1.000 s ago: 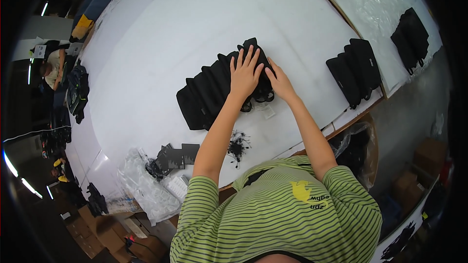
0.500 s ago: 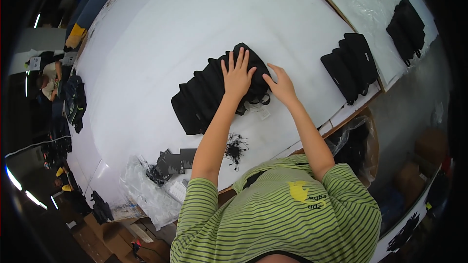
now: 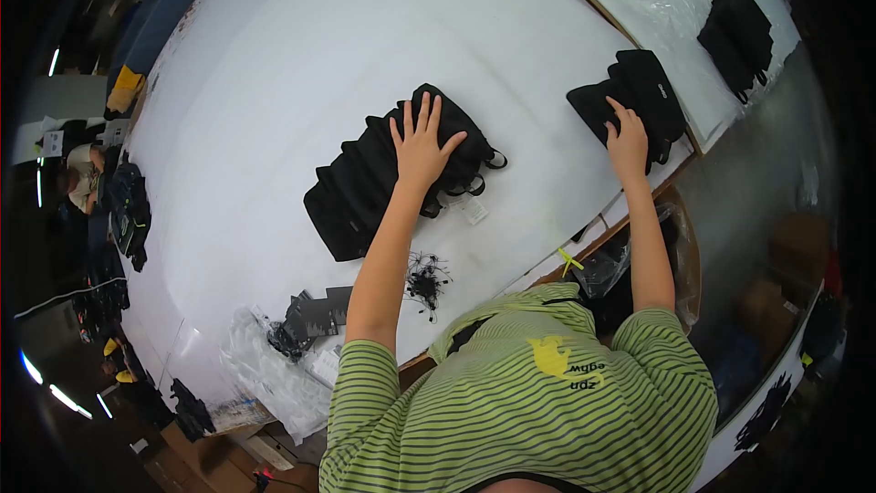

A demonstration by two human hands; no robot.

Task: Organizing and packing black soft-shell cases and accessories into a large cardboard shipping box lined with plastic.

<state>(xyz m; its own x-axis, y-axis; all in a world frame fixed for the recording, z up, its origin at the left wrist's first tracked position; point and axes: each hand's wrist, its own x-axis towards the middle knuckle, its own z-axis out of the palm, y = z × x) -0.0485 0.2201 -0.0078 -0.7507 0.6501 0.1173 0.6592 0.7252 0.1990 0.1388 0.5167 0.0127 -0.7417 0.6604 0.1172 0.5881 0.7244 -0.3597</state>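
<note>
A fanned row of black fabric bags (image 3: 342, 205) overlaps across the middle of the white table, with black strap loops and white labels at its near right side. My left hand (image 3: 421, 146) lies with fingers spread on the bags near the row's far right end. Over a smaller fanned stack of black bags (image 3: 659, 96) at the table's right side, my right hand (image 3: 627, 141) touches the nearest bag. Its index finger and thumb are apart; the other fingers are mostly hidden.
The white table (image 3: 511, 46) surrounds the bags. Near its front edge lie a tangle of thin black strings (image 3: 426, 283), dark cards (image 3: 315, 315) and clear plastic (image 3: 265, 370). More black bags (image 3: 737, 36) rest on a plastic-covered table at far right. A lined carton (image 3: 684, 265) stands below the right edge.
My right hand has left the middle row of bags and reached right to the smaller stack. My left hand stays spread on the row. The view has shifted slightly.
</note>
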